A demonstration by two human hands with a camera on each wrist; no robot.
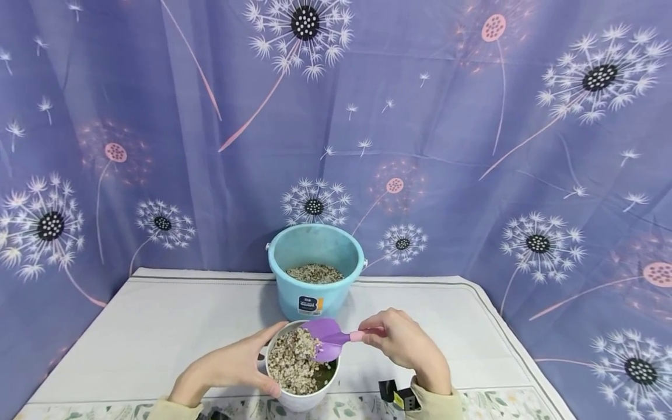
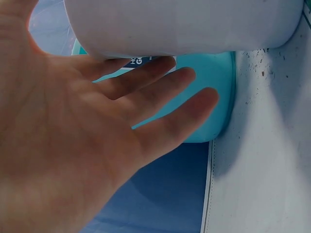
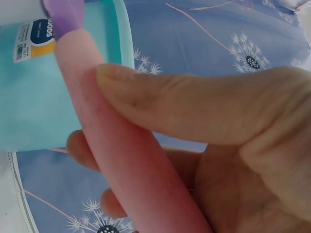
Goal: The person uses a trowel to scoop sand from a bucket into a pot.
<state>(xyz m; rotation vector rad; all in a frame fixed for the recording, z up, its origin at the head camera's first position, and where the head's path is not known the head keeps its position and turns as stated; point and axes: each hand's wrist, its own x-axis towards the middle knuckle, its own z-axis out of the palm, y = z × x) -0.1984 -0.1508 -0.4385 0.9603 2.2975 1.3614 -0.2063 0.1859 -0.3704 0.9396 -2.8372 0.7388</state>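
One purple scoop (image 1: pixel 330 333), its pink handle pinched in the right hand (image 1: pixel 403 343), tilts over the white pot (image 1: pixel 300 401), grains at its edge. Pale granular mix (image 1: pixel 290 366) partly fills the pot, which the left hand (image 1: pixel 231 363) holds between thumb and fingers. Behind stands a light-blue bucket (image 1: pixel 290 296) of similar grains, near a dandelion-print curtain (image 1: pixel 210 52).

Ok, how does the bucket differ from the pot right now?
The bucket is light blue with a label, while the pot is white. The bucket is larger than the pot. The pot has the left hand at its side and the purple scoop over its opening; the bucket has neither. Both are round, open-topped and contain speckled grains.
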